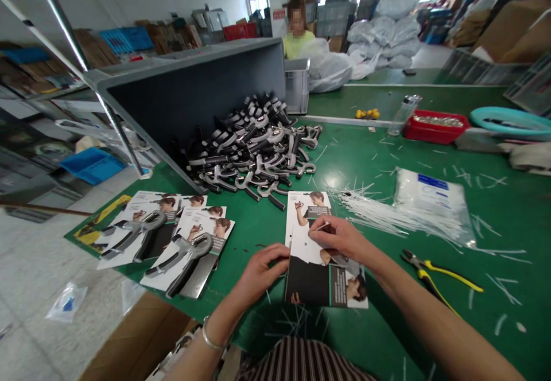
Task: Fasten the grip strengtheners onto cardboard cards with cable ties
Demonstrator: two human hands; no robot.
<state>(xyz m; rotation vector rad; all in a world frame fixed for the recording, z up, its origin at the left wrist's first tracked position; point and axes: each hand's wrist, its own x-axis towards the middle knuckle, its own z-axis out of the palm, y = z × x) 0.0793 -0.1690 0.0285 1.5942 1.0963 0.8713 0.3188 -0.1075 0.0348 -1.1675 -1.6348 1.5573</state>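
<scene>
A printed cardboard card (310, 280) lies in front of me, overlapping another card (295, 209) behind it. My left hand (262, 272) is at the card's left edge, its fingers curled closed on that edge; the fingertips are partly hidden. Over the card's middle, my right hand (340, 237) pinches a thin white cable tie (319, 228) near a small hole. To the right lies a loose bunch of white cable ties (374, 212). Cards with hand grippers on them, one a grey-and-black hand gripper (183, 260), rest at the left.
A tipped grey crate (193, 65) spills a heap of hand grippers (258, 146). On the right are yellow-handled pliers (439, 275), a bag of cable ties (433, 197) and a red tray (437, 128) of small parts. A person (297, 39) is behind the table.
</scene>
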